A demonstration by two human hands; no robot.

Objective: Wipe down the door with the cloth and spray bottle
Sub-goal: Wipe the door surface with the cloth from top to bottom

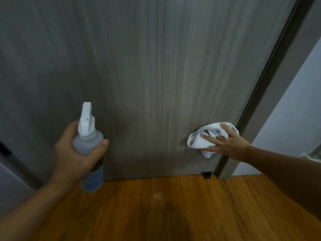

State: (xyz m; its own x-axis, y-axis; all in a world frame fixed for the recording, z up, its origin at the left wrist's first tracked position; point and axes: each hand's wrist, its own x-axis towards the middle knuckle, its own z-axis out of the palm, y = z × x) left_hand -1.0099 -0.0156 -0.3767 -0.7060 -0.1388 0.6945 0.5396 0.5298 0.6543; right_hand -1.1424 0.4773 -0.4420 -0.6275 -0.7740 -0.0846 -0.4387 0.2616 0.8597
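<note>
Landmark: the door (156, 66), a grey wood-grain panel filling the head view; its long axis runs upright, from the wooden floor (173, 214) at its foot to beyond the top of the picture.

Right hand: my right hand (225, 143) lies with fingers spread and nearly straight, pressing the white cloth (201, 141) flat against the door, low on the panel and just beside its right edge.

Left hand: my left hand (76, 150) has its fingers and thumb curled round the spray bottle (88, 143), held upright in front of the lower left part of the door, apart from its face.

Nozzle: the white trigger head points up and toward the door; I cannot tell whether a finger rests on the trigger.

Key relation: I judge that the unwiped run of panel lies above and to the left of the cloth. The right hand is the one in contact with the door, so the next stroke would travel along the door's upright axis or across toward the bottle.

Door foot: a small black fitting (206, 175) sits at the lower right corner of the door, below the cloth.

Frame: a dark door frame (271, 70) borders the door's right edge.

Hidden or unclear: the door's top and left edge are cut off; the picture is dim and soft, so no wet patch or dirt can be confirmed on the panel. The bottle's lower half is partly covered by my palm.
</note>
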